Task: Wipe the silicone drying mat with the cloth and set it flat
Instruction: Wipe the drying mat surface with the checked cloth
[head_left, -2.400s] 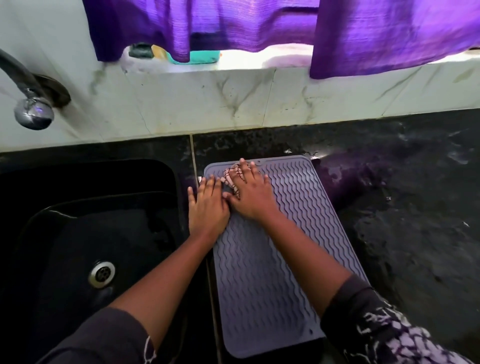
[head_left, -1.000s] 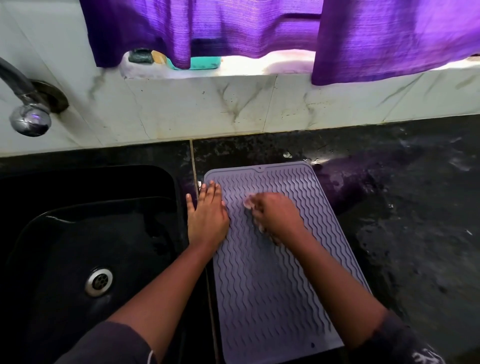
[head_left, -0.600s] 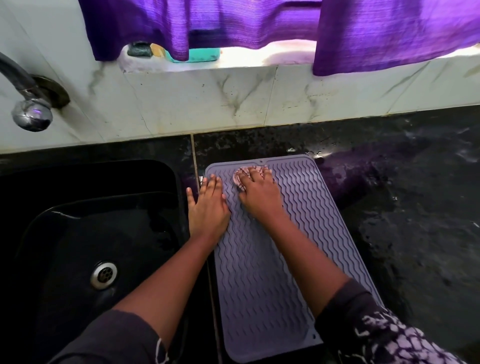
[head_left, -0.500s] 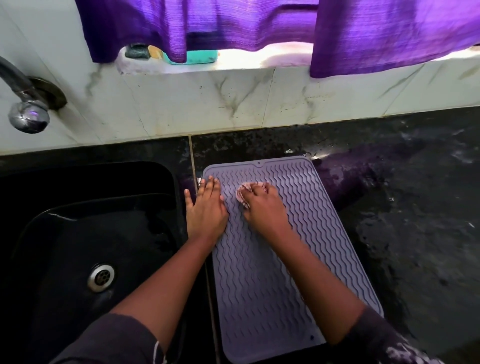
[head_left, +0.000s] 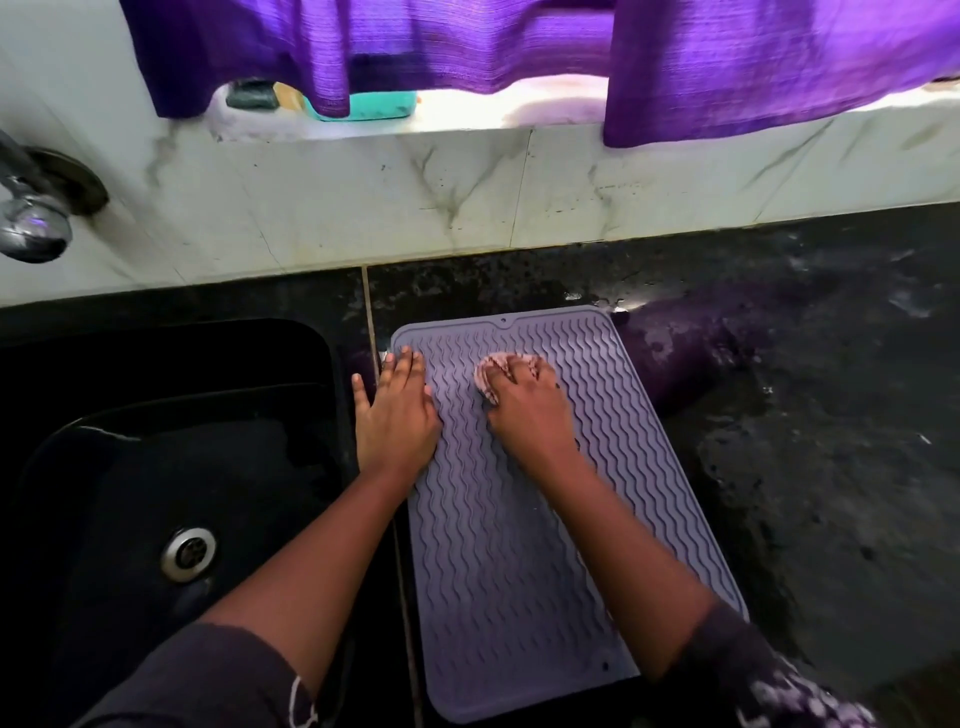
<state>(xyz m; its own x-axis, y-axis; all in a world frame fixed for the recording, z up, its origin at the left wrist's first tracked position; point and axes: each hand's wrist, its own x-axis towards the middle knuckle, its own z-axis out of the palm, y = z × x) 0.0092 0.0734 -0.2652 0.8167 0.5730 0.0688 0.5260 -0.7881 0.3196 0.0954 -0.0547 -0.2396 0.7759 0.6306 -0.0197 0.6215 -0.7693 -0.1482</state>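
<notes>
Head view: the mat (head_left: 519, 545) lay flat on the worktop (head_left: 805, 441), long axis running away from the person. The right hand (head_left: 530, 415) pressed the cloth (head_left: 491, 371) near its far end; the left hand (head_left: 397, 415) lay open, pinning its left edge.

Home kitchen, you're at the wash-up spot | black sink (head_left: 156, 415) with steel drain (head_left: 188, 553) | wall tap (head_left: 34, 226) | wet black stone tabletop (head_left: 805, 415) | marble-look tile backsplash (head_left: 415, 192) | purple curtain (head_left: 727, 57) over the sill.
</notes>
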